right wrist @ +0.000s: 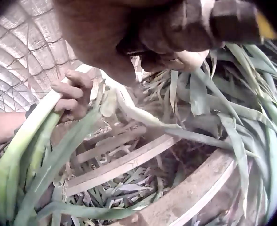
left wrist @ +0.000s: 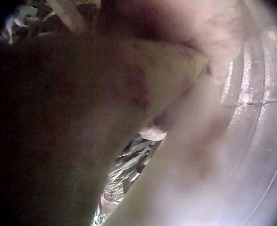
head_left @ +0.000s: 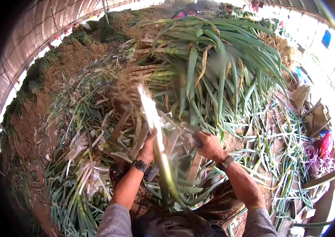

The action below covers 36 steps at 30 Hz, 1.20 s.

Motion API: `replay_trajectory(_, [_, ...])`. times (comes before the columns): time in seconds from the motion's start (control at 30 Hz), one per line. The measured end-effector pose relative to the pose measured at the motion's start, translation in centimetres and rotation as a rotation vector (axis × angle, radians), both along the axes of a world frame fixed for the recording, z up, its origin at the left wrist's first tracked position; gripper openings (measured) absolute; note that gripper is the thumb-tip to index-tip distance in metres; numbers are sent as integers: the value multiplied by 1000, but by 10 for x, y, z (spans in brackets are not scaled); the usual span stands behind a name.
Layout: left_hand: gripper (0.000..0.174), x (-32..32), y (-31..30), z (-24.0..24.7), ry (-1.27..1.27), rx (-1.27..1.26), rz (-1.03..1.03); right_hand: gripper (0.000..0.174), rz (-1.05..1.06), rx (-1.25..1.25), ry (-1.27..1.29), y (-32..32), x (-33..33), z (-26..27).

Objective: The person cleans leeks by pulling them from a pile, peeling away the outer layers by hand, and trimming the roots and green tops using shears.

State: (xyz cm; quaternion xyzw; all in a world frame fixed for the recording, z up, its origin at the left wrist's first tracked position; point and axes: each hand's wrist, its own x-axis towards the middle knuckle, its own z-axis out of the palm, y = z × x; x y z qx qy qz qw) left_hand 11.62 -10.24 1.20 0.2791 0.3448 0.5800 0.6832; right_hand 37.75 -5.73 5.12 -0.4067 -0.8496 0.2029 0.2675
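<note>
My left hand [head_left: 147, 150] grips a thick green onion [head_left: 149, 108] by its white shaft. Its white end points up and away, while the green leaves run down toward my lap. To the right, my right hand [head_left: 211, 147] has its fingers curled around a pale peeled outer leaf [right wrist: 129, 106], which trails from the shaft's side. Dark wrapping with a yellow end [right wrist: 266, 27] shows at the right fingers in the right wrist view. The left wrist view is dark and blurred, mostly filled by the left hand [left wrist: 185, 23] and the shaft close up.
A tall heap of unpeeled green onions [head_left: 223, 59] lies ahead, roots to the left. More onions [head_left: 84, 177] with white shafts lie at lower left. Curved wooden slats [right wrist: 195, 197] and leaf scraps [head_left: 278, 158] lie below and to the right. Another person [head_left: 189, 11] is at the back.
</note>
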Motion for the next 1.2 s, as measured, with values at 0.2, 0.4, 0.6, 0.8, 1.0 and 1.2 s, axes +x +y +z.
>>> replay_trajectory(0.2, [61,-4,-3,-2,-9,16,16,25,12,134,-3,-4,-4,-7])
replay_trajectory(0.4, [61,-8,-8,-7,3,-40,26,35,-19,66,-12,-12,-8,6])
replay_trajectory(0.6, [54,-9,-11,6,-45,6,118,32,-25,98,-61,-17,-13,13])
replay_trajectory(0.8, [22,-34,2,-21,-27,49,255,39,210,67,-154,-36,-2,18])
replay_trajectory(1.0, [34,-59,-7,-1,-297,-32,326,33,246,12,-288,-58,7,47])
replay_trajectory(1.2, [62,-72,-17,9,-351,4,323,19,213,102,-315,-85,1,52])
